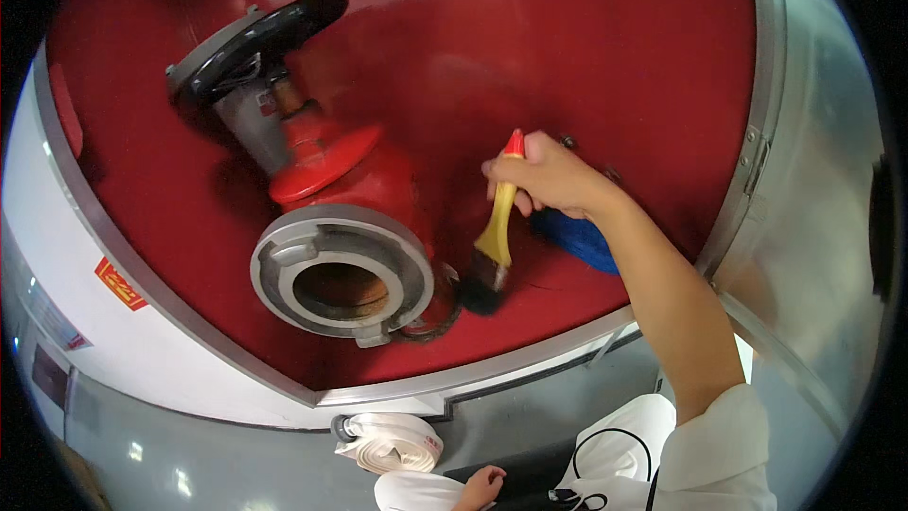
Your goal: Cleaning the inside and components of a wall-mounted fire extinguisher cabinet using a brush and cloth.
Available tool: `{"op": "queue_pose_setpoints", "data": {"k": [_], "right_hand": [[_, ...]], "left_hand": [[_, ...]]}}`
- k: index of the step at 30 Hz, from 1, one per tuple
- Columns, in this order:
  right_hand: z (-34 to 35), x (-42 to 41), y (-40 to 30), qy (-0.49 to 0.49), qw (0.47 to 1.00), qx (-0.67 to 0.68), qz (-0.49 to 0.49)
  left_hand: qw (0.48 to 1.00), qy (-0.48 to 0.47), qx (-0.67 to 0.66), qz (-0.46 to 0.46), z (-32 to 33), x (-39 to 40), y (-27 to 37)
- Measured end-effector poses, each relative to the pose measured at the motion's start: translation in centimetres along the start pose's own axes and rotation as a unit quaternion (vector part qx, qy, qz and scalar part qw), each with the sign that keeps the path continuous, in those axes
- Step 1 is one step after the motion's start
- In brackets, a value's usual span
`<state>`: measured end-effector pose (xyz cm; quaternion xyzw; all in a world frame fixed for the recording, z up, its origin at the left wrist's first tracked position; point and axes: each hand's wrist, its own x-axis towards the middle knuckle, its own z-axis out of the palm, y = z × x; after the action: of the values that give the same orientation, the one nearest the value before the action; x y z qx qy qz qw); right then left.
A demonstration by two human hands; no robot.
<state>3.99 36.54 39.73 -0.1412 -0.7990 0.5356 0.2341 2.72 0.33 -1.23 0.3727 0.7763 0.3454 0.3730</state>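
Observation:
My right hand [543, 174] grips a paintbrush [505, 216] by its yellow, red-tipped handle. The dark bristles are blurred and point down, close to the lower right side of a red fire hydrant valve [355, 170]. Facing me is the valve's open metal hose coupling [340, 277], brownish inside. A black handwheel [262, 50] tops the valve. Behind my right wrist lies a blue object [578, 238], partly hidden, perhaps a cloth. Low in the view, my left hand [484, 486] rests by my white-clothed leg, away from the valve; its fingers look loosely curled.
The valve sits inside a red-lined cabinet [603, 50] with a metal frame [454, 376]. On the right stands an open metal door [801, 227], hinged to that frame. A rolled white fire hose [394, 443] lies on the grey floor [234, 461] below the cabinet.

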Motion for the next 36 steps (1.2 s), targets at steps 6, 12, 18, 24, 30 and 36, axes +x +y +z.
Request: {"op": "queue_pose_setpoints", "data": {"k": [6,12,18,24,30,36], "right_hand": [[-0.1,0.2,0.0,0.24,0.967,0.001,-0.089],[-0.2,1.2,2.3,0.209,0.977,-0.048,-0.011],[1.4,1.5,2.4,0.098,0.994,0.017,-0.039],[0.3,2.1,3.0,0.219,0.967,-0.094,-0.086],[1.3,1.6,2.7,0.11,0.989,0.025,-0.094],[1.0,1.7,2.8,0.132,0.983,-0.005,-0.124]], "left_hand": [[0.999,0.016,0.029,0.019,0.9,0.6,-2.5],[0.998,-0.015,0.009,-0.056,0.2,0.4,0.2],[0.999,-0.006,0.044,0.013,0.5,0.8,-2.2],[0.999,-0.01,0.051,-0.003,0.9,1.2,-2.5],[0.999,-0.013,0.031,-0.013,0.6,0.7,-1.9],[0.999,-0.005,0.044,0.004,1.0,1.0,-2.5]]}}
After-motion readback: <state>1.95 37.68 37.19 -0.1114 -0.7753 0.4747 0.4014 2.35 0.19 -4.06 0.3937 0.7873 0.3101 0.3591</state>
